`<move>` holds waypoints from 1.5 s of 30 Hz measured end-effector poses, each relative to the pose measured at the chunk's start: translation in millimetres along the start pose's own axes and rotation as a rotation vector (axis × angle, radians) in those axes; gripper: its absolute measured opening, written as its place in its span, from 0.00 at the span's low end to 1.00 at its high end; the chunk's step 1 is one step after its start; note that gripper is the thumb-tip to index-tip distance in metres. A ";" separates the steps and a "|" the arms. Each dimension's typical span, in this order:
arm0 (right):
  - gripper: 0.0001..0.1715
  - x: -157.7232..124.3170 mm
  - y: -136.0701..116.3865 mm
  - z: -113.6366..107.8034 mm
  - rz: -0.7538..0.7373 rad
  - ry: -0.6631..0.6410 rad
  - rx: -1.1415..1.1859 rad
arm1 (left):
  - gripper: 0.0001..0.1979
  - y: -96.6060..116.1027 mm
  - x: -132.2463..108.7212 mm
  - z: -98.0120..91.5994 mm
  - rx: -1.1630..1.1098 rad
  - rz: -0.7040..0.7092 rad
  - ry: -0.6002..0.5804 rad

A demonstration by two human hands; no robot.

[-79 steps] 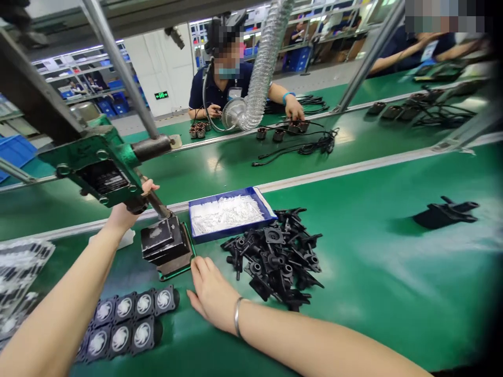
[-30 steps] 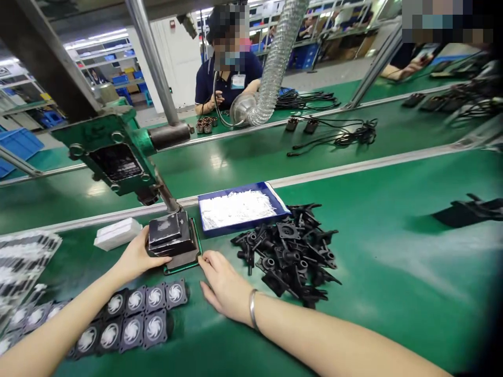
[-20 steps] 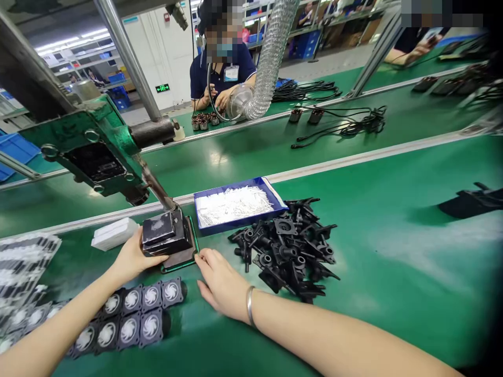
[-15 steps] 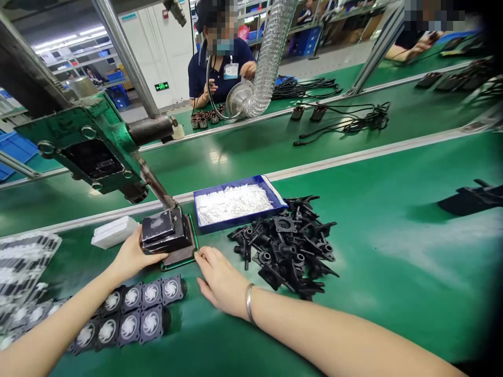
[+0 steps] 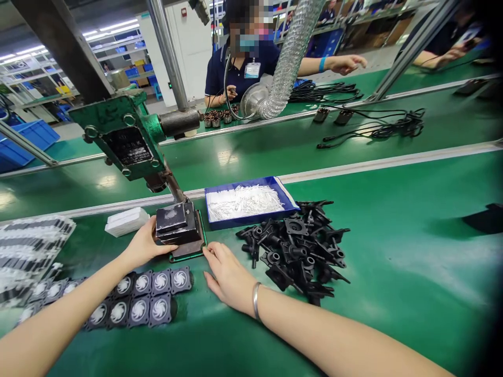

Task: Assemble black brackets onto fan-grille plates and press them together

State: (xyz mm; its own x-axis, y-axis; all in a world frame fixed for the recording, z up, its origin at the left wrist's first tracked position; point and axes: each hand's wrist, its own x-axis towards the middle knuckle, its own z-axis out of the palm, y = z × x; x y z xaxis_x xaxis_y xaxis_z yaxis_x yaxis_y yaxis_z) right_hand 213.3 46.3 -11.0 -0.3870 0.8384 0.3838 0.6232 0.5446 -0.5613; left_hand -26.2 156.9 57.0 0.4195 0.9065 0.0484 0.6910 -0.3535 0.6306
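Observation:
A hand press (image 5: 118,131) with a green head and steel column stands at the left of the green bench. My left hand (image 5: 145,243) is closed around the black metal block (image 5: 176,222) on its base, the thumb along the front. At the front right corner of the press base (image 5: 188,251), the fingertips of my right hand (image 5: 231,280) touch the edge. Its thumb is spread away and nothing shows in that hand. Rows of black square parts with white impellers (image 5: 161,309) lie below my left forearm.
Behind the press base is a blue tray (image 5: 251,217) of thin white pins. A pile of black plastic housings (image 5: 294,251) lies to the right. White blocks (image 5: 126,221) and stacked white-and-black parts (image 5: 35,251) are at left. Across the bench sits a co-worker (image 5: 243,68) beside a ducting hose (image 5: 293,57).
The view has shifted, so the bench things appear farther right. My hands keep their places at the block and base. The co-worker across the bench has stretched an arm out sideways.

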 end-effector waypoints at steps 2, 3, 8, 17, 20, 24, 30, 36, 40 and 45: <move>0.28 0.1 0.1 0.2 -0.008 0.002 -0.006 | 0.37 0.2 -0.2 0.1 0.002 0.001 0.007; 0.28 0.1 0.2 0.2 -0.012 0.002 -0.011 | 0.37 0.4 -0.3 0.0 0.005 0.001 0.008; 0.27 0.2 0.1 -0.7 -0.003 -0.017 -0.022 | 0.36 0.7 -0.5 -0.5 -0.003 -0.008 -0.017; 0.28 -1.0 1.6 1.2 0.006 -0.013 0.004 | 0.42 4.7 -1.3 -2.7 -0.040 0.002 -0.021; 0.28 -1.3 1.7 0.4 0.008 -0.012 0.006 | 0.46 12.4 -1.8 -6.3 -0.165 0.044 0.028; 0.28 -1.4 1.9 0.4 -0.012 -0.009 0.007 | 0.41 20.8 -2.3 -8.3 -0.244 0.019 0.054; 0.30 -1.6 3.1 2.9 -0.020 -0.005 0.012 | 0.40 25.9 -2.6 -7.8 -0.215 -0.002 0.064; 0.29 -2.4 1.8 0.9 -0.014 -0.009 0.011 | 0.39 25.0 -3.2 -7.8 -0.180 0.016 0.082; 0.29 -3.8 1.6 1.0 -0.019 0.001 0.020 | 0.40 19.5 -3.5 -6.3 -0.181 0.044 0.090; 0.30 -4.1 3.3 2.1 -0.031 0.017 0.024 | 0.40 15.9 -2.4 -6.2 -0.222 0.063 0.073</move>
State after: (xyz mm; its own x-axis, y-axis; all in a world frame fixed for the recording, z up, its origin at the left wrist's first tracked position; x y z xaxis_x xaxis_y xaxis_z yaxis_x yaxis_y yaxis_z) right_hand 215.5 44.7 -16.0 -0.3937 0.8210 0.4135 0.5948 0.5705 -0.5663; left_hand -19.9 150.5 71.7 0.4086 0.9014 0.1435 0.5153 -0.3576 0.7788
